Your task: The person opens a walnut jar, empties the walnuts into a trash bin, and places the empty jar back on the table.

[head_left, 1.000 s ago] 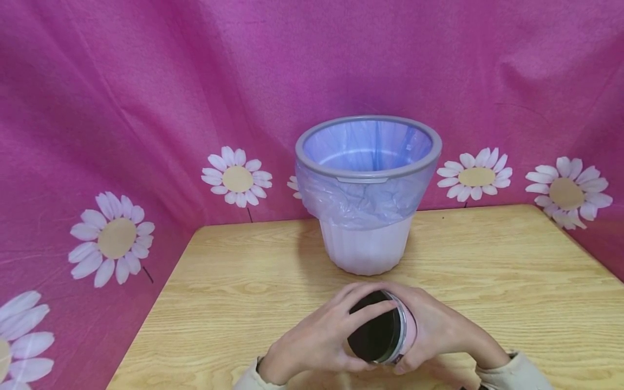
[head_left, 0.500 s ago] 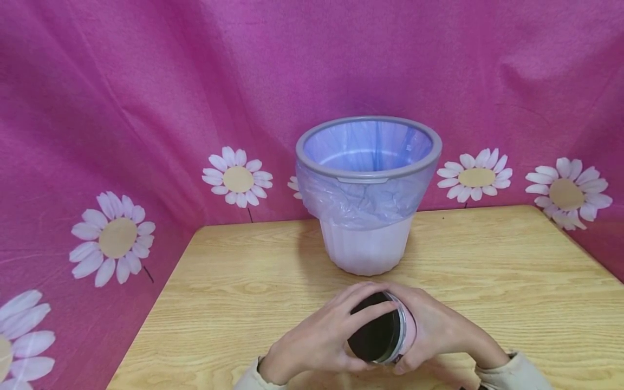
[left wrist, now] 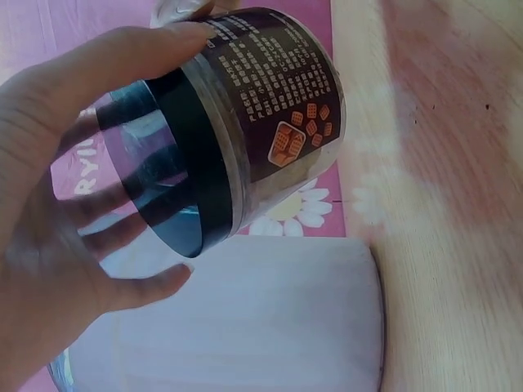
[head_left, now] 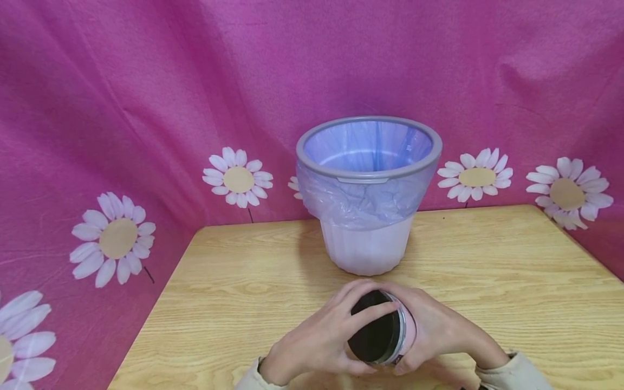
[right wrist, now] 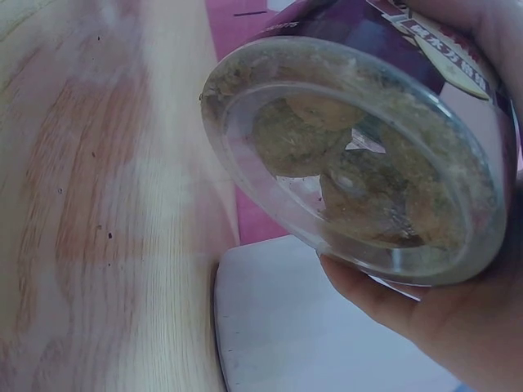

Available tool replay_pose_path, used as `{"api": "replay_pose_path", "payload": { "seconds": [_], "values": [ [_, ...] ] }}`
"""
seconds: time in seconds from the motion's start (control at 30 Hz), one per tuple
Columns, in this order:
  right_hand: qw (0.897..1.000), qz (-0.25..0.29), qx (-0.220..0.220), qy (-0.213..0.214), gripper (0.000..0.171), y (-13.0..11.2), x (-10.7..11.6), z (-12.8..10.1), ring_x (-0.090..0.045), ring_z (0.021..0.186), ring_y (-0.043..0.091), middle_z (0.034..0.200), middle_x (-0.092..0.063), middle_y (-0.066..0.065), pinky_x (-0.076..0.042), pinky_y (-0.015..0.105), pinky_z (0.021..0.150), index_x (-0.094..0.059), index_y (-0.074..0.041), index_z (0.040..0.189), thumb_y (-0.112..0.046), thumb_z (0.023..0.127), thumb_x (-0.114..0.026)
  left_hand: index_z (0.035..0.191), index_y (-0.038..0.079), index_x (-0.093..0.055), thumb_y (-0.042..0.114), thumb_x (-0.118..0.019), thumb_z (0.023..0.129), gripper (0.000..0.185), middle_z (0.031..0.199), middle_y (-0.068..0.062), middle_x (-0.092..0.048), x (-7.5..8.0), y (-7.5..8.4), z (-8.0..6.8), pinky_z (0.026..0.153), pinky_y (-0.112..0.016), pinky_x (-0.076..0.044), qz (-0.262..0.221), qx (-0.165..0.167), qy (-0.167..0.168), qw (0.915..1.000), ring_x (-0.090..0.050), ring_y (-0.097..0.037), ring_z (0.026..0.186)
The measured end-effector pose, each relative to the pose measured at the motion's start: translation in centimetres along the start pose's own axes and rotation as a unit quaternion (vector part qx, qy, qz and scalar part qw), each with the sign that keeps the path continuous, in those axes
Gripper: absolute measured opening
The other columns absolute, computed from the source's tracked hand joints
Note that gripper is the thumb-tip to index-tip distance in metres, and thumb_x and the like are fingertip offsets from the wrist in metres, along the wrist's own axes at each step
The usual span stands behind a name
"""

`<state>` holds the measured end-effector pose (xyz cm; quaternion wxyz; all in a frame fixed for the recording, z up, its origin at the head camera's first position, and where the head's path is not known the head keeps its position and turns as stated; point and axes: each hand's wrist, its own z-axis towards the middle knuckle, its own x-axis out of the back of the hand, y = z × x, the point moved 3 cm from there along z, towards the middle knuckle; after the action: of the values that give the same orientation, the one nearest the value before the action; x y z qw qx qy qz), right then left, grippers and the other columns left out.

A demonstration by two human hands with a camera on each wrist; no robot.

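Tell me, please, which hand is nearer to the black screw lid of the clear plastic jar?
The left. The left hand grips around the black screw lid; the right hand holds the clear plastic jar around its body and base, further from the lid.

A staged recording corner, not a lived-in room — a pink daisy-printed cloth backdrop [head_left: 146, 108] hangs behind a light wooden table [head_left: 487, 271] bearing a bag-lined plastic wastebasket [head_left: 368, 216].

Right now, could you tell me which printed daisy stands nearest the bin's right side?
The daisy just right of the bin; the other right-hand one sits farther out.
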<state>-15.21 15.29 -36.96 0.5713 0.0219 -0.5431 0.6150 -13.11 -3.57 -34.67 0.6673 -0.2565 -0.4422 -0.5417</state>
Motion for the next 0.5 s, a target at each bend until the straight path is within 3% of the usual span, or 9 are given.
{"api": "replay_pose_path", "payload": {
  "seconds": [0.13, 0.5],
  "values": [
    [1.0, -0.011, -0.01, 0.006, 0.106, -0.07, 0.06, -0.07, -0.059, 0.102, 0.013, 0.123, -0.059, -0.007, -0.051, 0.029, 0.085, -0.045, -0.023, 0.137, -0.032, 0.045, -0.096, 0.147, 0.019, -0.035, 0.031, -0.087, 0.068, 0.095, 0.151, -0.009, -0.027, 0.09, -0.02, -0.02, 0.113, -0.027, -0.025, -0.021, -0.003, -0.016, 0.9996, -0.029, -0.02, 0.137],
    [1.0, 0.016, -0.014, -0.004, 0.107, -0.1, 0.1, -0.04, -0.061, 0.1, 0.014, 0.123, -0.06, -0.006, -0.051, 0.029, 0.084, -0.043, -0.021, 0.14, -0.032, 0.048, -0.095, 0.147, 0.02, -0.035, 0.041, -0.085, 0.068, 0.095, 0.147, -0.008, -0.033, 0.13, -0.08, -0.14, 0.109, -0.025, -0.031, -0.002, 0.018, 0.007, 0.9998, -0.037, -0.02, 0.131]
  ]
}}
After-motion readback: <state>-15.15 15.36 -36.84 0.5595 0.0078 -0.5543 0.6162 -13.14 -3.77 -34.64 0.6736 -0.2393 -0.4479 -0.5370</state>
